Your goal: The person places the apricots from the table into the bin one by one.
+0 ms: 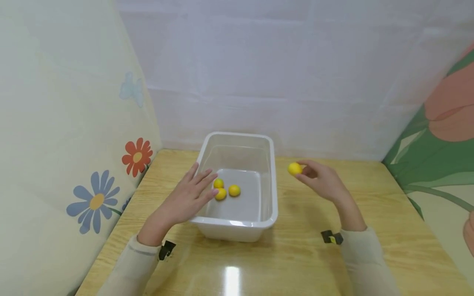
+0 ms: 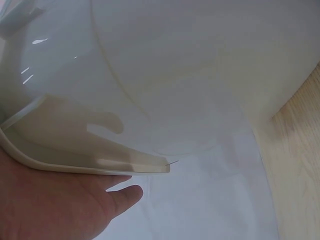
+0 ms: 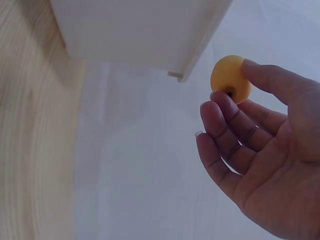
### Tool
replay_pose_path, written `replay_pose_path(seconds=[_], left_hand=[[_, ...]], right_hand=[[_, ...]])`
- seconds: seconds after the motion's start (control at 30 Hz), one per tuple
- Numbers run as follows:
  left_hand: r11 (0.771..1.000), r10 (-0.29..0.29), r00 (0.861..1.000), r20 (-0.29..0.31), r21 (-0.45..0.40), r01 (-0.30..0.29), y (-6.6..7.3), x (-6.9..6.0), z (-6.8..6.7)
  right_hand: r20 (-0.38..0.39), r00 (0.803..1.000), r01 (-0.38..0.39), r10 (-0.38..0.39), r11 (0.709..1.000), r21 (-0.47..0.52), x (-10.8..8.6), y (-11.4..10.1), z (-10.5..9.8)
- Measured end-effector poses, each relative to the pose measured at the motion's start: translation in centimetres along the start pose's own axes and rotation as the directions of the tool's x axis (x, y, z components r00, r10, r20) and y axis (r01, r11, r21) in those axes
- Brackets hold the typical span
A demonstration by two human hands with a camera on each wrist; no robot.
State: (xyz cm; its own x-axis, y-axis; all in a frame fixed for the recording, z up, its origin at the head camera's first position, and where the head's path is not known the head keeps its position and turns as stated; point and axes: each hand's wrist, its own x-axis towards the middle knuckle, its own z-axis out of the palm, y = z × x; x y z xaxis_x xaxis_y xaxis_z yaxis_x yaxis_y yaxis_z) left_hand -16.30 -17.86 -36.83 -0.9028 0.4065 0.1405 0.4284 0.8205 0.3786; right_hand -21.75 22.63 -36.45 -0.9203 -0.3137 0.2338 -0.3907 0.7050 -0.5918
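Observation:
My right hand (image 1: pixel 324 179) pinches a small round yellow fruit (image 1: pixel 294 168) between thumb and fingertips, above the table to the right of a white plastic bin (image 1: pixel 274 185). Up close in the right wrist view, the fruit (image 3: pixel 227 75) has a dimple with a dark spot; its exact kind is unclear. My left hand (image 1: pixel 187 197) lies across the bin's left rim with its fingers spread and fairly straight. Three similar yellow fruits (image 1: pixel 234 190) lie on the bin's floor, close to the left fingertips. From the left wrist, the bin's rim (image 2: pixel 95 171) shows against the hand.
The bin stands on a light wood-grain table (image 1: pixel 303 263), near a white cloth backdrop (image 1: pixel 237 74). A flower-printed sheet (image 1: pixel 97 201) borders the left side, and another printed sheet (image 1: pixel 444 160) the right. Dark straps (image 1: pixel 332 237) hang at both wrists.

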Motion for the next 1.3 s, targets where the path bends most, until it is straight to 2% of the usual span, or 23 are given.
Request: replay_pose_path(seconds=[0.3,0.83,1.3], left_hand=[[0.999,-0.013,1.0,0.008,-0.031,0.013,-0.4,0.0,0.0],[0.999,-0.021,1.0,0.021,-0.029,0.022,-0.4,0.2,-0.2],[0.999,-0.01,1.0,0.016,-0.044,0.011,-0.4,0.2,-0.4]], right_hand=[[0.0,0.999,0.044,-0.044,0.998,0.043,1.0,-2.1,0.3],[0.03,0.991,0.124,-0.127,0.987,0.103,2.3,-5.4,1.2],[0.052,0.985,0.154,-0.162,0.98,0.13,2.9,-5.9,1.9]])
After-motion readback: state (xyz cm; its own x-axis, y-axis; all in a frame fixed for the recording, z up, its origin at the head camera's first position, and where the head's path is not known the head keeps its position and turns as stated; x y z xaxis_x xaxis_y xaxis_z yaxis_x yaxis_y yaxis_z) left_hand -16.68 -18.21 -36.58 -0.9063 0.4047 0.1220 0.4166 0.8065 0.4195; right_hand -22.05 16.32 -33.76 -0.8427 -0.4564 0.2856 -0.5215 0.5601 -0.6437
